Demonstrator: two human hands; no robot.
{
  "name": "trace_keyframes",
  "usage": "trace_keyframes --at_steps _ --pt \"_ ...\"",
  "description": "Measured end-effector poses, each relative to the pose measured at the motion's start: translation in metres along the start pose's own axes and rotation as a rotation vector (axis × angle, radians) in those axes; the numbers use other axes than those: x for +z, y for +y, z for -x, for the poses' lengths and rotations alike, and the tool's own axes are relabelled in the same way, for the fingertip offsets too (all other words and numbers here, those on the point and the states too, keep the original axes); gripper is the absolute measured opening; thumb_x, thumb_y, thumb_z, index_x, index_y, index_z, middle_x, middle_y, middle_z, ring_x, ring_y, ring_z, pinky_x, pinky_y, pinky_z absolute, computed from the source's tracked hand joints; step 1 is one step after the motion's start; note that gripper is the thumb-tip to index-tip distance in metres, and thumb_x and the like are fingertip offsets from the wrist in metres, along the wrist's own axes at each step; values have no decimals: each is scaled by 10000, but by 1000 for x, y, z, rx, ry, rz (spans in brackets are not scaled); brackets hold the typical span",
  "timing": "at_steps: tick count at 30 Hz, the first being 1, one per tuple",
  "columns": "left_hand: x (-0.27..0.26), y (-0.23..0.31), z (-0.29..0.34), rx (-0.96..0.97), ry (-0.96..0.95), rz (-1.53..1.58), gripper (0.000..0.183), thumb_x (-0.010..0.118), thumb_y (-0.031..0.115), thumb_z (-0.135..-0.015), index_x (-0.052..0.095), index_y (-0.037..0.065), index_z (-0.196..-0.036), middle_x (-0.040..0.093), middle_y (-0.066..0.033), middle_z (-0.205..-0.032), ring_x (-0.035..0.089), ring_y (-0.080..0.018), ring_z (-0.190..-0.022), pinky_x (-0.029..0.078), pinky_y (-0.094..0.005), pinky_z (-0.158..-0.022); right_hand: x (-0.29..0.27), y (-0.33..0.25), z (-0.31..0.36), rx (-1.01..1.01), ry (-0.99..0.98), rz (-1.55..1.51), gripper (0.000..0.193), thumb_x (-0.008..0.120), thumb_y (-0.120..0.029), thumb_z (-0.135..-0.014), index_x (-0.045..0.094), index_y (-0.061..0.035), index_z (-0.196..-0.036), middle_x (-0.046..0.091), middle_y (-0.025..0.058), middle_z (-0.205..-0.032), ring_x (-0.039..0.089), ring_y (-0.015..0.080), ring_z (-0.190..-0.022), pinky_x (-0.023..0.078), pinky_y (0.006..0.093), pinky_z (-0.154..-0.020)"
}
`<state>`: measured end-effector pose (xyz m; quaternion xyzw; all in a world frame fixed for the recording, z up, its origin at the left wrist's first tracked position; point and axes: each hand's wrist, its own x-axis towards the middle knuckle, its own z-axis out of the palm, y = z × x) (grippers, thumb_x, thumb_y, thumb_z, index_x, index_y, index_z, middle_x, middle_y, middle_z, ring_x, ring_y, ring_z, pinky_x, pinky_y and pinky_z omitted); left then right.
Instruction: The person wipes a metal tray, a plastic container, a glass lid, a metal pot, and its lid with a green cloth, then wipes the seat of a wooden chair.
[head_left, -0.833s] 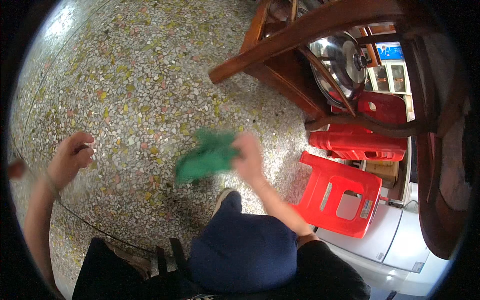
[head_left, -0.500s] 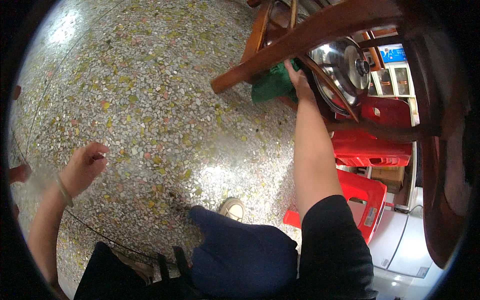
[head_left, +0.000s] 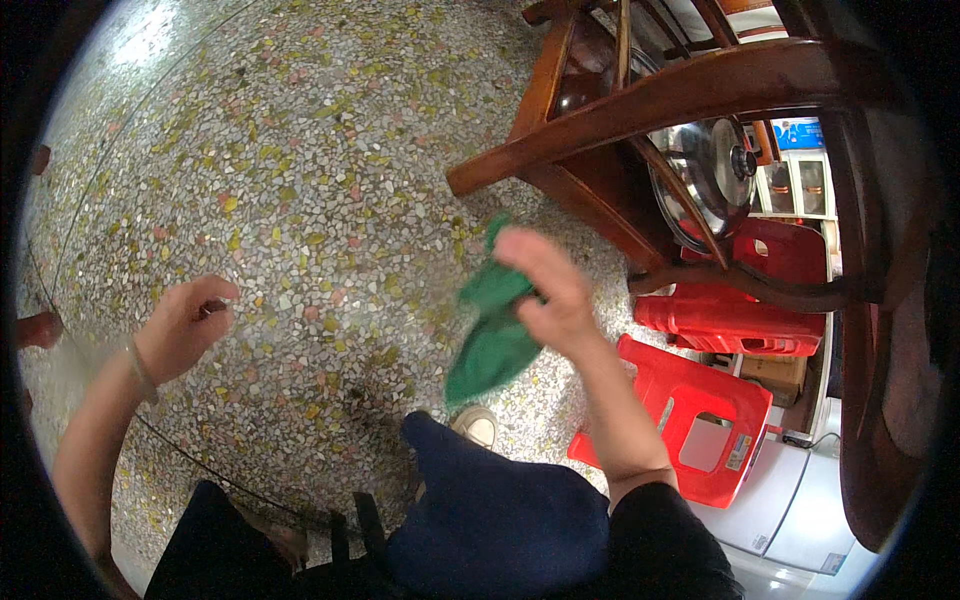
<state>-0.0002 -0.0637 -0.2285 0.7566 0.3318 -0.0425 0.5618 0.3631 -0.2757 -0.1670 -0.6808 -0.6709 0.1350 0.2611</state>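
Note:
A crumpled green cloth (head_left: 497,345) hangs from my right hand (head_left: 557,290), whose fingers are closed on it. It is held over the speckled floor, to the left of the dark wooden chair (head_left: 640,115) and apart from it. Off to the left, my left hand (head_left: 185,328) is loosely curled with a gap between thumb and fingers, and nothing shows in it. A bangle (head_left: 143,372) circles that wrist.
Behind the chair's bars sits a shiny metal lid (head_left: 705,180) with a black knob. Red plastic stools (head_left: 680,420) stand at the right, beside a white appliance (head_left: 800,500) and a cardboard box (head_left: 775,378). Someone else's toes or fingers (head_left: 40,330) show at the left edge.
My right hand has drawn the green cloth away from the wooden chair, back toward me and left over the floor. My left hand has shifted only slightly.

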Motion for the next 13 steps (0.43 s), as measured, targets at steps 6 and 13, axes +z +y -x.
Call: trace_keyframes --at_steps 6,13 --pt "-1 5 9 20 53 -38 173 579 70 -819 556 16 -981 544 -38 -757 500 -107 -680 441 -269 -620 -43 8 -119 -240 364 1165 394 550 -94 -759 554 -100 -1153 479 116 -1243 393 368 -1211 256 526 -1004" --pt "-11 -3 23 57 105 -56 199 579 86 -824 557 -2 -1001 576 -73 -788 558 -131 -734 463 -296 -648 54 70 -153 103 -338 1230 545 614 -374 -773 487 -106 -1230 488 126 -1238 387 388 -1221 226 471 -1065"
